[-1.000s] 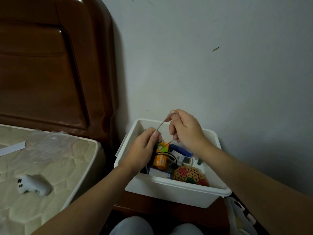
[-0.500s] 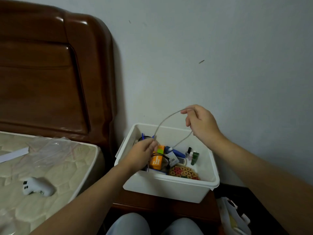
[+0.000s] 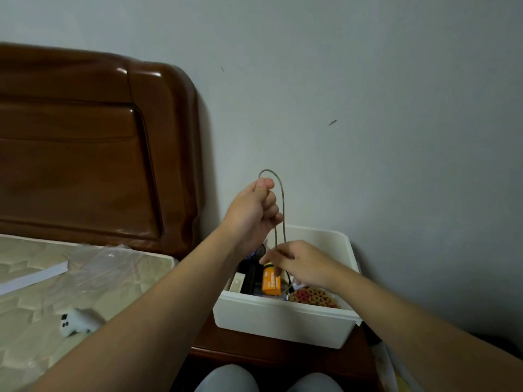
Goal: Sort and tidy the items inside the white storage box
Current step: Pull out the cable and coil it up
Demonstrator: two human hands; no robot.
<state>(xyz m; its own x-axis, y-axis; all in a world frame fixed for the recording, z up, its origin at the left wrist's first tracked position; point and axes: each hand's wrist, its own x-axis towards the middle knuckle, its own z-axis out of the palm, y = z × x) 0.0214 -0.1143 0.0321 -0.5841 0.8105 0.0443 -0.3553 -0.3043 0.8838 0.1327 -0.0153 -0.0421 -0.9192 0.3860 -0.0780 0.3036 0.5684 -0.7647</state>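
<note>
The white storage box (image 3: 283, 318) stands on a dark wooden nightstand against the wall. Inside it I see an orange pack (image 3: 270, 282), a black item (image 3: 249, 274) and a round woven piece with red and green dots (image 3: 312, 297). A thin grey cable (image 3: 282, 205) loops upward above the box. My left hand (image 3: 252, 213) is raised and closed on the top of the loop. My right hand (image 3: 300, 260) is lower, just over the box, pinching both strands of the cable together.
A bare mattress (image 3: 56, 292) lies to the left with a clear plastic bag (image 3: 96, 264), a white paper strip (image 3: 34, 278) and a small white controller (image 3: 76, 323) on it. A brown headboard (image 3: 93, 148) rises behind. My knees (image 3: 266, 380) are below the nightstand (image 3: 283, 355).
My left hand rose from the box to above it, gripping the cable loop. My right hand came down from the raised loop to the strands just over the box.
</note>
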